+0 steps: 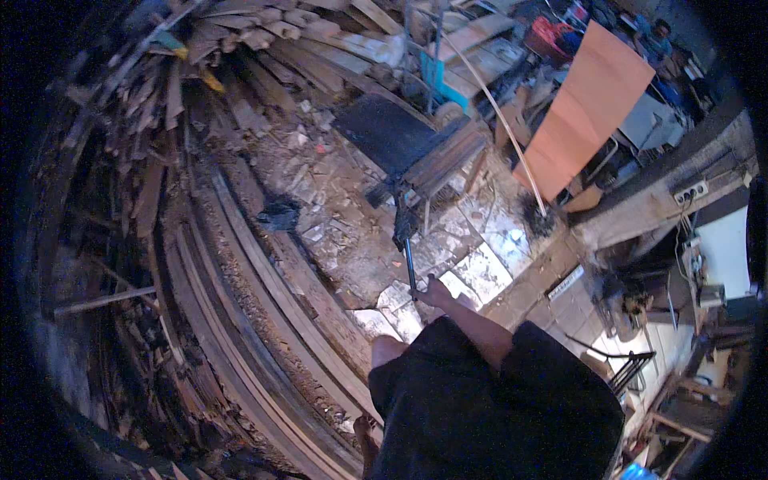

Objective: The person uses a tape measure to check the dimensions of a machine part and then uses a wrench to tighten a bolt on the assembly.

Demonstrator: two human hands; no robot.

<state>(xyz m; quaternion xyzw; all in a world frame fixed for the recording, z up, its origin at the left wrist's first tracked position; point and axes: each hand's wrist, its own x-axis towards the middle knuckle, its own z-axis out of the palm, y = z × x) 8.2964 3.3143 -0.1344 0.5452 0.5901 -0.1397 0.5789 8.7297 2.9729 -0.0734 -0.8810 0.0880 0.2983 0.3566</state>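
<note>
My right hand (433, 293) is closed around the near end of a straight black rod (410, 264). The rod runs forward into a dark, bulky fitting (404, 220), whose kind I cannot make out. That fitting sits at the near corner of a low wooden bench (448, 160), beside a flat black panel (388, 132); whether they are joined is unclear. Low at the edge of my black shirt shows a patch of skin, perhaps my left hand (366, 436); its fingers cannot be made out.
Long timber planks (272, 352) lie along the left, with a heap of wood strips (264, 48) behind. Scraps litter the ground (320, 200). A broom (504, 120) and an orange-brown sheet (588, 112) stand to the right. Another person (658, 40) is at the far right.
</note>
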